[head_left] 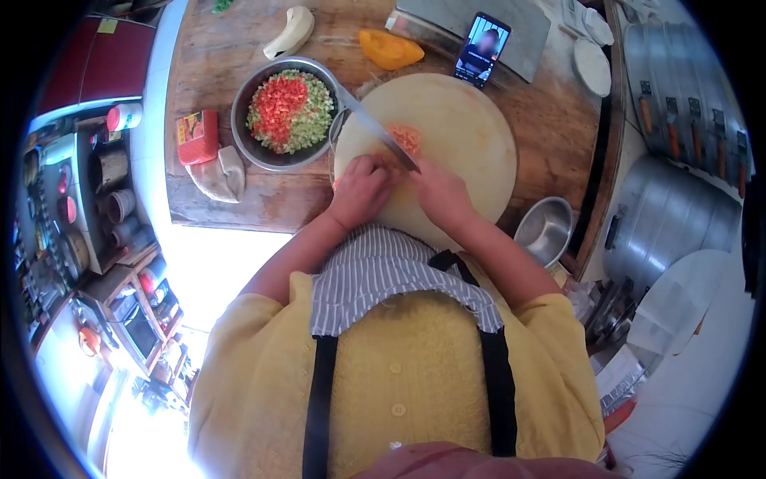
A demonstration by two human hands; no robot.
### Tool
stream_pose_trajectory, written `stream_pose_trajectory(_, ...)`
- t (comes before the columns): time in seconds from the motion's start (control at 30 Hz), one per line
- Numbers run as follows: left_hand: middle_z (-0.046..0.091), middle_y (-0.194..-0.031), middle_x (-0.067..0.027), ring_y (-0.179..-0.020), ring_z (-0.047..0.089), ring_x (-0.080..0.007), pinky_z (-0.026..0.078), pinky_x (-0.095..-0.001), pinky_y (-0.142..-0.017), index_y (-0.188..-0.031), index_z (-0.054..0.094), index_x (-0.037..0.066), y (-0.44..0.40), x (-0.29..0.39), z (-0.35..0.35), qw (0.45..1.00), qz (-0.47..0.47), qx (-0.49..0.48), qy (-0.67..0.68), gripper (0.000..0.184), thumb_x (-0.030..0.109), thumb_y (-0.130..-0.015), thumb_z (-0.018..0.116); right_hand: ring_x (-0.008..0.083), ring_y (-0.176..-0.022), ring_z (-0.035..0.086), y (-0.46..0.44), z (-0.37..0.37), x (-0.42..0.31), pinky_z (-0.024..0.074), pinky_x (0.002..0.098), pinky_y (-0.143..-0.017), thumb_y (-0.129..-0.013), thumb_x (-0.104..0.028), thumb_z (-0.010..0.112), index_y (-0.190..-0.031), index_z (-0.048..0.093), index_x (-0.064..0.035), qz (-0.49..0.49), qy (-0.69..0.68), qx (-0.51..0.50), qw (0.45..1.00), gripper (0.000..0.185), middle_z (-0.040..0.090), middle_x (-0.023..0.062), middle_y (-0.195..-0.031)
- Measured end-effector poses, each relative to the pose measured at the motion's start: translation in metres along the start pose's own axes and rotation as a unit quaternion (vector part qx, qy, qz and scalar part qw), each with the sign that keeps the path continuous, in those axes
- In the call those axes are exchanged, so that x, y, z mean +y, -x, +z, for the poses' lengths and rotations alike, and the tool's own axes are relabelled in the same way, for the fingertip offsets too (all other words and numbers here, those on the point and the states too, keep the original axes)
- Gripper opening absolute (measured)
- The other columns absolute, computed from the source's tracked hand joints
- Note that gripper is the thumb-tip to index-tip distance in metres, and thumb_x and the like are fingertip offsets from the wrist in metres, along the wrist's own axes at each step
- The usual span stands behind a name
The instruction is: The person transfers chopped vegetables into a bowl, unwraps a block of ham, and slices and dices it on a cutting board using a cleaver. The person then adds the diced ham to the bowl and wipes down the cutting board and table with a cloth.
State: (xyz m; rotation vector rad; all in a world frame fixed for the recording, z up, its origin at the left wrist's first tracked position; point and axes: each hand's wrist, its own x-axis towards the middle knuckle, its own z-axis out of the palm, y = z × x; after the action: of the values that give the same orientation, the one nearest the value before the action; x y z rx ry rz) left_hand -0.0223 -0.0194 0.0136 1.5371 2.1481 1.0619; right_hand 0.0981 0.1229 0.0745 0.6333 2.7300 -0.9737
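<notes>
My right hand (440, 194) grips a kitchen knife (373, 124), its long blade slanting up and left across the round cutting board (467, 132). My left hand (361, 190) is closed at the board's left side, fingertips curled over a piece of carrot (388, 162) close beside the blade. The fingers mostly cover that piece. Just beyond the knife lies a small heap of finely diced carrot (404, 138). To the left stands a metal bowl (239, 128) with diced red pepper (279, 108) and pale green diced vegetable (313, 128).
Behind the board are an orange squash wedge (391, 49), a peeled pale vegetable (290, 33) and a propped phone (482, 49). A red packet (197, 137) and a cloth (219, 177) lie left. An empty metal bowl (546, 231) sits by the right front edge.
</notes>
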Motion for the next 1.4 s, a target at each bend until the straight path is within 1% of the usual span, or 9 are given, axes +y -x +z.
stream_pose_trajectory(0.2, 0.053, -0.099, -0.0147, -0.094, 0.052, -0.0342, 0.043, -0.0435, -0.084, -0.090, 0.055, 0.006, 0.001, 0.001, 0.001, 0.997, 0.041, 0.045, -0.038, 0.025, 0.014, -0.072, 0.069, 0.0377, -0.084, 0.061, 0.008, 0.001, -0.022, 0.0493, 0.0473, -0.070, -0.086, -0.008, 0.047, -0.107, 0.050, -0.0043, 0.042, 0.053, -0.051, 0.996, 0.021, 0.060, 0.0174, -0.096)
stream_pose_trajectory(0.33, 0.053, -0.097, -0.0136, -0.094, 0.052, -0.0329, 0.043, -0.0426, -0.085, -0.091, 0.057, 0.006, 0.002, -0.001, -0.002, 1.000, 0.019, 0.012, -0.001, 0.022, 0.014, -0.073, 0.067, 0.0383, -0.085, 0.061, -0.001, 0.004, -0.008, 0.0499, 0.0471, -0.069, -0.082, -0.004, 0.048, -0.107, 0.049, -0.0042, 0.005, -0.034, 0.004, 0.999, 0.025, 0.059, 0.0194, -0.094)
stream_pose_trajectory(0.63, 0.052, -0.098, -0.0152, -0.094, 0.050, -0.0353, 0.043, -0.0432, -0.083, -0.092, 0.055, 0.005, 0.006, -0.004, 0.000, 1.000, 0.016, 0.002, 0.006, 0.023, 0.009, -0.072, 0.067, 0.0389, -0.083, 0.061, 0.001, 0.002, -0.025, 0.0495, 0.0476, -0.070, -0.083, -0.006, 0.047, -0.102, 0.050, -0.0039, 0.069, 0.040, -0.058, 0.995, 0.020, 0.060, 0.0185, -0.096)
stream_pose_trajectory(0.77, 0.052, -0.098, -0.0151, -0.094, 0.049, -0.0357, 0.043, -0.0432, -0.082, -0.093, 0.057, 0.005, 0.006, -0.005, -0.002, 1.000, 0.009, -0.013, 0.020, 0.022, 0.010, -0.073, 0.066, 0.0400, -0.083, 0.061, 0.003, 0.000, -0.008, 0.0490, 0.0490, -0.070, -0.082, -0.005, 0.046, -0.103, 0.048, -0.0036, 0.028, -0.026, -0.027, 0.999, 0.021, 0.059, 0.0203, -0.096)
stream_pose_trajectory(0.9, 0.052, -0.098, -0.0148, -0.094, 0.050, -0.0356, 0.043, -0.0429, -0.082, -0.092, 0.057, 0.005, 0.007, 0.000, -0.004, 0.999, 0.010, 0.021, 0.039, 0.022, 0.010, -0.073, 0.066, 0.0404, -0.083, 0.061, 0.010, -0.005, -0.024, 0.0487, 0.0494, -0.070, -0.087, -0.009, 0.046, -0.102, 0.048, -0.0042, 0.032, 0.023, -0.044, 0.998, 0.017, 0.059, 0.0199, -0.098)
stream_pose_trajectory(0.97, 0.052, -0.099, -0.0148, -0.094, 0.049, -0.0357, 0.043, -0.0428, -0.083, -0.090, 0.056, 0.004, 0.009, 0.000, -0.003, 0.999, -0.016, -0.030, 0.008, 0.021, 0.010, -0.073, 0.067, 0.0405, -0.083, 0.060, 0.011, 0.003, -0.023, 0.0488, 0.0491, -0.070, -0.087, -0.010, 0.046, -0.103, 0.048, -0.0044, 0.050, 0.027, -0.064, 0.996, 0.017, 0.059, 0.0194, -0.098)
stream_pose_trajectory(1.17, 0.052, -0.102, -0.0145, -0.096, 0.049, -0.0353, 0.043, -0.0434, -0.084, -0.093, 0.057, 0.005, 0.011, -0.006, -0.001, 1.000, -0.003, -0.012, 0.029, 0.021, 0.011, -0.075, 0.066, 0.0404, -0.083, 0.061, 0.000, -0.001, -0.013, 0.0495, 0.0497, -0.068, -0.086, -0.009, 0.046, -0.107, 0.048, -0.0046, 0.033, -0.008, 0.005, 0.999, 0.022, 0.058, 0.0201, -0.097)
stream_pose_trajectory(1.23, 0.052, -0.101, -0.0143, -0.096, 0.050, -0.0349, 0.043, -0.0432, -0.084, -0.092, 0.057, 0.005, 0.007, 0.000, -0.007, 1.000, 0.003, -0.003, 0.017, 0.021, 0.011, -0.074, 0.066, 0.0392, -0.083, 0.061, 0.008, -0.014, -0.029, 0.0497, 0.0489, -0.069, -0.090, -0.013, 0.046, -0.107, 0.048, -0.0047, 0.031, 0.059, -0.061, 0.996, 0.019, 0.059, 0.0194, -0.098)
stream_pose_trajectory(1.4, 0.053, -0.100, -0.0141, -0.095, 0.050, -0.0344, 0.043, -0.0429, -0.084, -0.091, 0.056, 0.004, 0.008, -0.002, -0.006, 1.000, 0.010, -0.011, 0.003, 0.021, 0.012, -0.074, 0.067, 0.0384, -0.088, 0.059, 0.001, 0.005, -0.024, 0.0470, 0.0480, -0.072, -0.091, -0.016, 0.048, -0.108, 0.052, -0.0032, 0.063, 0.012, -0.048, 0.997, 0.022, 0.060, 0.0211, -0.095)
